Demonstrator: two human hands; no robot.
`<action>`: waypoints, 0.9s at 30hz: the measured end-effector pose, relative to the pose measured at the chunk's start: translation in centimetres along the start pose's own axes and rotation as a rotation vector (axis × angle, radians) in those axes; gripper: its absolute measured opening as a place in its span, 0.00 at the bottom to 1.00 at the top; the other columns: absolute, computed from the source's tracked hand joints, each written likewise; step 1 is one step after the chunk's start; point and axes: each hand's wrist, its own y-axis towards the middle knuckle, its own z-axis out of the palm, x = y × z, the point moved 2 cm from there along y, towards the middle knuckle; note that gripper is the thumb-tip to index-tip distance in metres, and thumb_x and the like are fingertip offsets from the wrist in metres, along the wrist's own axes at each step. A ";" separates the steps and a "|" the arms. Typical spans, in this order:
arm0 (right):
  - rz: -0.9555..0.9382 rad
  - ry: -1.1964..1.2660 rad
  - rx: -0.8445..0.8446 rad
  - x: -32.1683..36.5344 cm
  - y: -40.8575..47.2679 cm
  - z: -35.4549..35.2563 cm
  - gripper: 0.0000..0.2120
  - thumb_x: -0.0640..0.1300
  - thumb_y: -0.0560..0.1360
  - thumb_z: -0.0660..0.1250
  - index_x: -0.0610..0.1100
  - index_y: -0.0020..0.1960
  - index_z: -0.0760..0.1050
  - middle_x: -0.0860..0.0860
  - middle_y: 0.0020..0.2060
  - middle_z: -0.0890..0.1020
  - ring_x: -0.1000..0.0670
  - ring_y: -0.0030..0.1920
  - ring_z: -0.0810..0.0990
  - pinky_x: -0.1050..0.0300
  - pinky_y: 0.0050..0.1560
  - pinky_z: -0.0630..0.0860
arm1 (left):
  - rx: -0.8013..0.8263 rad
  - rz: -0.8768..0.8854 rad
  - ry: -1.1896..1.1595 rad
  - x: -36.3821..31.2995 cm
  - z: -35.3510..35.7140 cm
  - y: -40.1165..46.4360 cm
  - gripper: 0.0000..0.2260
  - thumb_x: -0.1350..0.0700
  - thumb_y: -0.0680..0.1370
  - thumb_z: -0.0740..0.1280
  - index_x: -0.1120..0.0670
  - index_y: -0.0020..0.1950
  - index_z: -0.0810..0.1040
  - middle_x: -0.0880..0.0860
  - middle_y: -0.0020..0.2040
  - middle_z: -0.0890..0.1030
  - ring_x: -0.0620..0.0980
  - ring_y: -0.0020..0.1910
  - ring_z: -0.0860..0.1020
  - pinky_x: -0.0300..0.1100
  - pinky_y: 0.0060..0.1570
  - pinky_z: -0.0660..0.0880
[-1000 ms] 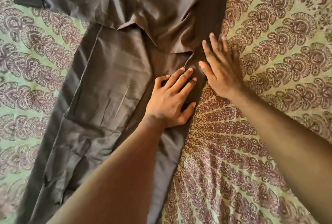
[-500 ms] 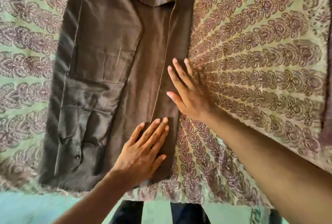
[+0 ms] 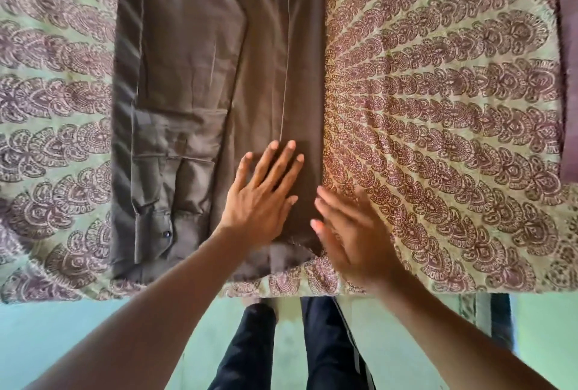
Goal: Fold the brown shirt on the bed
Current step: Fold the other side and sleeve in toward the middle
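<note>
Here the brown shirt (image 3: 200, 83) lies flat on the bed (image 3: 438, 108), folded into a long upright strip that runs from the top edge of the view down almost to the bed's near edge, with its sides turned in over the middle and a small dark button (image 3: 166, 234) showing near its lower left corner. The left hand (image 3: 262, 202) lies palm down on the lower right part of the shirt, its forearm coming up from the lower left of the view; the fingers are straight and slightly spread, pointing up and a little to the right, the thumb set out toward the shirt's right edge, and nothing is gripped. The right hand (image 3: 353, 239) is just beside it, at the shirt's lower right corner, where the cloth meets the patterned green and maroon bedspread (image 3: 453, 186). It is blurred, so its exact contact with the cloth cannot be told, but the fingers appear extended and close together, pointing up and to the left, with no fabric pinched between them; its forearm reaches in from the lower right. The two hands are near each other without touching. Below the bed's edge the person's legs in dark trousers (image 3: 250, 352) stand on a pale green floor (image 3: 78, 327), between the two forearms.
</note>
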 end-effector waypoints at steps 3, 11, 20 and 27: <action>0.045 0.022 -0.185 -1.1 4.7 -2.2 0.22 0.50 0.84 0.61 0.36 0.69 0.77 0.41 0.67 0.80 0.43 0.67 0.79 0.38 0.69 0.72 | 0.051 0.018 0.002 -1.5 1.1 -4.5 0.36 0.40 0.83 0.56 0.54 0.86 0.50 0.54 0.86 0.46 0.56 0.85 0.48 0.62 0.80 0.51; 0.107 -0.341 0.295 -1.3 5.3 2.5 0.38 0.69 0.81 0.52 0.55 0.84 0.43 0.40 0.83 0.39 0.32 0.82 0.40 0.27 0.77 0.51 | 0.061 0.131 -0.079 -2.5 0.6 -9.7 0.31 0.47 0.82 0.62 0.57 0.83 0.61 0.55 0.85 0.56 0.59 0.84 0.55 0.60 0.79 0.59; 0.189 -0.152 0.195 0.4 -0.9 -1.8 0.27 0.60 0.83 0.55 0.47 0.76 0.69 0.42 0.77 0.68 0.42 0.73 0.73 0.38 0.69 0.69 | -0.030 0.087 -0.319 0.2 -6.2 -5.3 0.17 0.57 0.80 0.65 0.59 0.69 0.78 0.56 0.71 0.77 0.58 0.66 0.77 0.53 0.61 0.76; 0.231 0.054 -0.122 -0.5 12.6 -6.6 0.18 0.50 0.81 0.61 0.41 0.64 0.78 0.46 0.59 0.81 0.44 0.56 0.81 0.47 0.51 0.79 | -0.194 -0.075 -0.424 3.2 -11.1 4.3 0.19 0.59 0.81 0.64 0.62 0.72 0.76 0.58 0.72 0.77 0.58 0.69 0.76 0.55 0.68 0.74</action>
